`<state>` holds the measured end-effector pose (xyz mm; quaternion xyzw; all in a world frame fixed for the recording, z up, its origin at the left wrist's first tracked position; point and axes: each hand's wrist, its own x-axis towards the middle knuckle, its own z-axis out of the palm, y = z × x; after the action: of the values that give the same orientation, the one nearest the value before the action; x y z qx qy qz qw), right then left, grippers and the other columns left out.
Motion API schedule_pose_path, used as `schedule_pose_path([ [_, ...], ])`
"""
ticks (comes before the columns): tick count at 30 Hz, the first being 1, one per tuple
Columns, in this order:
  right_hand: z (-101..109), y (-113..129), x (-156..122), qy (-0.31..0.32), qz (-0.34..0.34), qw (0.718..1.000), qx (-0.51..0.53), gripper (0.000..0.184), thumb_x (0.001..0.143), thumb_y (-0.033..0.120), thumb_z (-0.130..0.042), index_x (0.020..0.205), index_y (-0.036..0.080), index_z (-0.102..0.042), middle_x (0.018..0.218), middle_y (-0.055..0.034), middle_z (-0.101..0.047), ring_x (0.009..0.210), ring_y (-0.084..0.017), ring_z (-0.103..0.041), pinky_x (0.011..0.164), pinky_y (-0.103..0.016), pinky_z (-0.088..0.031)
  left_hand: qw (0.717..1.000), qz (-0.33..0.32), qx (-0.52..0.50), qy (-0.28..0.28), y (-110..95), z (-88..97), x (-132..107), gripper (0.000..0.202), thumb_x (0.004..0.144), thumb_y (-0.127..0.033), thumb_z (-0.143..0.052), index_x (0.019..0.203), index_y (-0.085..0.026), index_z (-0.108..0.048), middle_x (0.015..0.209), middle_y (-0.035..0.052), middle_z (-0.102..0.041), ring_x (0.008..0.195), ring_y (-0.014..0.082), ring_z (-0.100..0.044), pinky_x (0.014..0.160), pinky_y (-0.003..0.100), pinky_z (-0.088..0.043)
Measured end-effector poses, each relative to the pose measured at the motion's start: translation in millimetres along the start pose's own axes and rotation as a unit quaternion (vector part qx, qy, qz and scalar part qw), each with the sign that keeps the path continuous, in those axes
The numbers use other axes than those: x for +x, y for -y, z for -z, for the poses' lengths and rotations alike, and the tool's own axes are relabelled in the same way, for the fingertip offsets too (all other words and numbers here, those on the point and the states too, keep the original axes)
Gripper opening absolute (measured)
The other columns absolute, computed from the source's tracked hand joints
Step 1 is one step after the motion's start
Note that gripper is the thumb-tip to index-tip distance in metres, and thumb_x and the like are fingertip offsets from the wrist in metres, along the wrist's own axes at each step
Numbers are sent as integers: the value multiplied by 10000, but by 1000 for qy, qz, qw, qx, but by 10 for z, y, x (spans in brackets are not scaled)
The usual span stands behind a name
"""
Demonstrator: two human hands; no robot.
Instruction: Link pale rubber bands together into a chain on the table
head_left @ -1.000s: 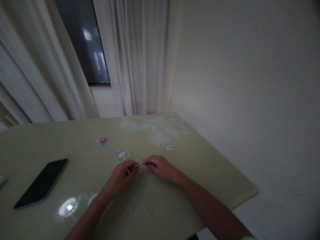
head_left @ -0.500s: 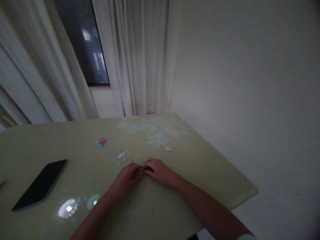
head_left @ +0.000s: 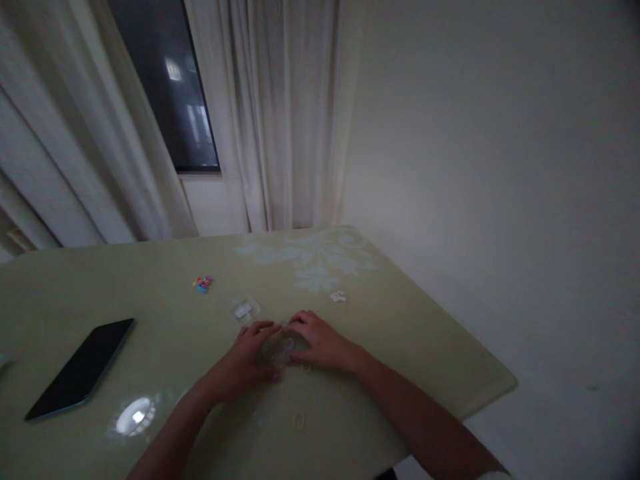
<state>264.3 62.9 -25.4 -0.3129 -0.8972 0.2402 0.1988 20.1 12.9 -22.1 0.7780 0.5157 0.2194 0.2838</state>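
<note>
Between my two hands, low over the table, is a clear see-through plastic piece (head_left: 283, 345) with small pale ring-like shapes in or under it; whether it is a bag or a box I cannot tell. My left hand (head_left: 245, 363) curves round its left side, fingers at the far edge and thumb at the near one. On the right side, my right hand (head_left: 320, 340) grips it the same way. A thin pale-yellow ring (head_left: 299, 421) lies on the table nearer to me. Another small yellow ring (head_left: 307, 367) shows just below my right thumb.
Beyond my left hand lies a clear packet with a white label (head_left: 243, 311). A small heap of colourful pieces (head_left: 203, 284) sits farther left, and white pieces (head_left: 338, 296) lie to the right. A black tablet (head_left: 83, 370) rests on the glossy table (head_left: 150, 287) at left.
My hands have spread from a close pinch into a wider hold round the clear plastic. My left hand has shifted slightly left, and a second yellow ring now shows by my right thumb.
</note>
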Motion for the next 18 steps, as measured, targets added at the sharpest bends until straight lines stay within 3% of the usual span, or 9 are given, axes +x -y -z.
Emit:
schedule_pose_path([
  [3,-102,71,61,-2,10,1000,0,233,932,285,-748,1148,199,-730,1123,-80,-653,1052,-210,-618,955,-323,-497,998,-36,-44,-38,-69,-148,105,397,813,-290,-734,1200,-203,-714,1229,132,-694,1154,302,-657,1026,441,-525],
  [5,-113,79,83,-3,11,1000,3,119,961,197,-691,1070,194,-741,1051,-62,-668,983,-189,-635,914,-300,-500,996,-38,-68,-46,-100,-196,154,228,874,-292,-656,1058,-191,-743,1048,102,-734,977,259,-701,896,382,-564],
  [7,-63,59,79,-14,8,1000,22,111,972,161,-664,1041,192,-745,1014,-52,-686,962,-180,-649,909,-295,-499,994,-20,-92,-53,-102,-180,172,222,916,-308,-595,1035,-201,-749,989,80,-762,918,241,-719,836,351,-570],
  [10,97,2,25,-23,-25,998,55,160,951,205,-707,1106,189,-741,1032,-62,-695,914,-177,-660,883,-304,-514,993,5,-104,-60,-39,-67,145,294,966,-357,-521,1113,-229,-742,1052,68,-793,961,239,-738,827,341,-578],
  [12,210,-41,-28,-5,-42,997,63,416,852,321,-833,1230,199,-710,1120,-83,-677,948,-197,-656,898,-329,-523,995,13,-73,-71,34,19,103,337,960,-402,-531,1175,-234,-728,1142,88,-782,1036,261,-728,844,363,-587],
  [15,289,-74,-83,32,-31,998,48,822,665,430,-954,1391,227,-627,1264,-110,-614,1162,-267,-598,1022,-392,-485,998,0,13,-69,129,87,31,573,804,-459,-742,1327,-234,-673,1391,142,-673,1280,342,-617,1034,476,-530],
  [18,211,-38,-61,49,-25,997,46,746,714,416,-930,1376,225,-644,1211,-92,-622,1101,-243,-617,985,-361,-500,998,-6,58,-40,129,54,4,841,621,-428,-898,1396,-234,-635,1492,171,-581,1386,400,-512,1156,552,-415],
])
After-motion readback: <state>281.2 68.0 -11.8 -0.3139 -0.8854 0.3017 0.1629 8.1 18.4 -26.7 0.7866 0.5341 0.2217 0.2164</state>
